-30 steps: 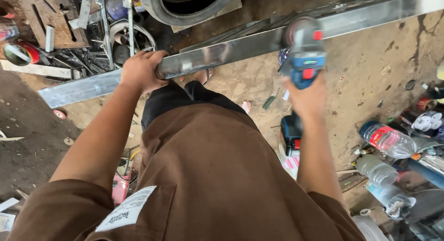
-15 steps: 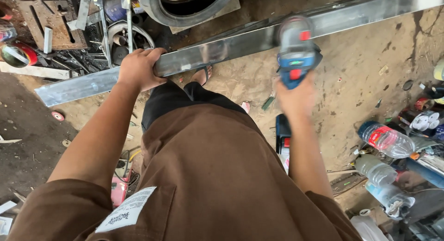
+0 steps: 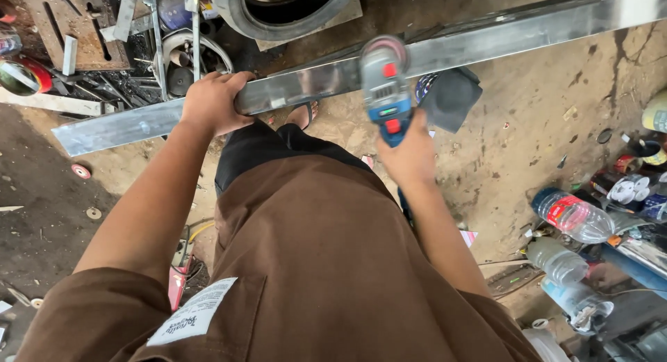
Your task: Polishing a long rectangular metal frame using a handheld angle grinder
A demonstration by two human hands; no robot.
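View from your head, looking down. Nearest the camera is your brown shirt [image 3: 313, 278], with a white label [image 3: 191, 320] at its lower left. Your right hand [image 3: 411, 153] is clenched around the handle of a blue and grey angle grinder [image 3: 384, 84], whose head reaches up to the long flat metal bar [image 3: 486, 42] and overlaps its near edge; whether the disc touches the metal cannot be told. Your left hand [image 3: 212, 101] grips the same bar from above, fingers curled over its far edge, well left of the grinder. The bar runs slantwise across the view, from lower left to upper right, above the dirt floor [image 3: 528, 126]. Your sandalled foot [image 3: 303, 115] shows just below the bar, between the hands. To the right, plastic bottles [image 3: 573, 216] lie on the floor. Beyond the bar lie a tyre [image 3: 278, 14] and scrap metal parts [image 3: 104, 42].
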